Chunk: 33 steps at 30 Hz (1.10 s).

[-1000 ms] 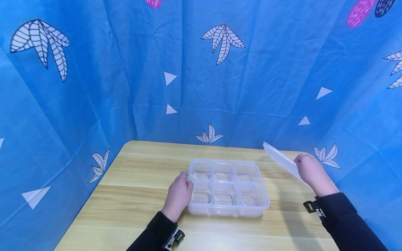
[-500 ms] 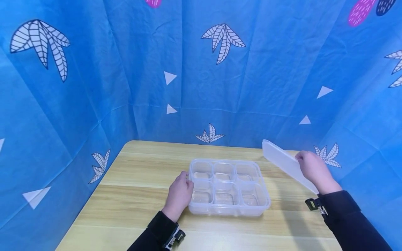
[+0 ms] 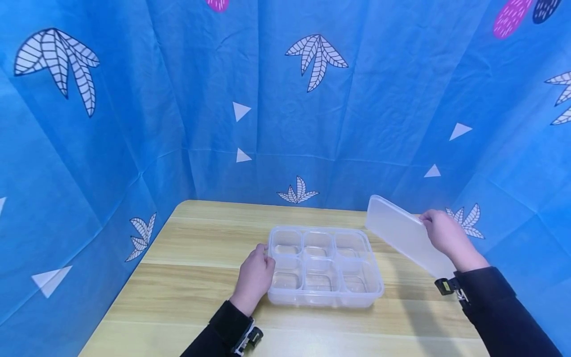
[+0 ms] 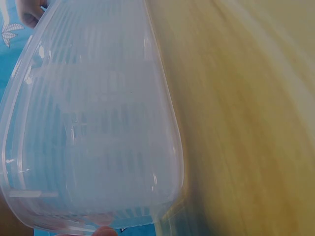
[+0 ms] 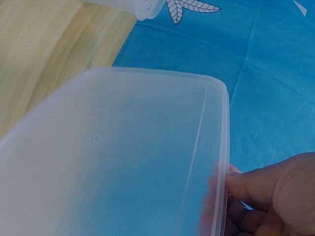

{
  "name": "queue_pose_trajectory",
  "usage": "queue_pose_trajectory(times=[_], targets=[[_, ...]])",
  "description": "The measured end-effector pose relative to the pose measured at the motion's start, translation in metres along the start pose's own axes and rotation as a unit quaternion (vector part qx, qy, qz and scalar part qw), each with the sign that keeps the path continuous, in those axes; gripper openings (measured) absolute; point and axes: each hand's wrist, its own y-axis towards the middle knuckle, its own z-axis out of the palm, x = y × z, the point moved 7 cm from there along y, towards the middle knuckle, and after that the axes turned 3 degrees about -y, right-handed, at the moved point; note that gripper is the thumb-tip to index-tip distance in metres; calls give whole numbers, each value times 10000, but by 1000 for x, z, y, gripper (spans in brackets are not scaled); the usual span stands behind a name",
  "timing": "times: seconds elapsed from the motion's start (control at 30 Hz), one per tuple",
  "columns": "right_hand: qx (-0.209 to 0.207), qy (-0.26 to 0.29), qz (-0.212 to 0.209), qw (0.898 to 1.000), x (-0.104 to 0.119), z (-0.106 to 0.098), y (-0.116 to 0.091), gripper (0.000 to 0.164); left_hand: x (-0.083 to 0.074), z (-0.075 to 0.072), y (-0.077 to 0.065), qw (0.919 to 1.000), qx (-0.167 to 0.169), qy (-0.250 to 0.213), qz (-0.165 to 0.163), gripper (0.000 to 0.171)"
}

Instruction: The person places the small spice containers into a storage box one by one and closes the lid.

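A clear plastic storage box (image 3: 324, 299) with several open compartments sits on the wooden table. My left hand (image 3: 253, 275) grips its left edge; in the left wrist view the box's side (image 4: 113, 123) fills the left half, and only fingertips (image 4: 104, 231) show at the bottom. To the right, my right hand (image 3: 449, 241) pinches the edge of a frosted, flat plastic lid (image 3: 399, 232), held tilted above the table and apart from the box. In the right wrist view the thumb (image 5: 253, 187) lies on the lid's rim, and other fingers show blurred through the plastic.
The pale wooden table (image 3: 200, 277) runs back to a blue patterned curtain (image 3: 214, 99), which surrounds it at the back and both sides. A shadow lies on the table below the lid. Both wrists carry small strapped devices.
The lid has tilted so that more of its broad face shows, and its far corner has shifted slightly up and left. My right wrist has turned a little. The left hand and box stay put.
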Motion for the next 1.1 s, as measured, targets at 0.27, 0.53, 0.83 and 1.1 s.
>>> queue_pose_trajectory(times=[0.27, 0.53, 0.83, 1.1], targets=[[123, 152, -10, 9998, 7, -7, -3, 22, 0, 1, -1, 10000, 39, -10, -1, 32], [164, 166, -197, 9995, 23, -23, -4, 22, 0, 1, 0, 10000, 41, 19, -22, 32], [-3, -238, -418, 9988, 35, -36, -2, 26, -2, 0, 1, 10000, -10, -18, -22, 31], [-219, -361, -613, 9972, 47, -49, -4, 27, -2, 1, -1, 9999, 42, 21, -94, 32]])
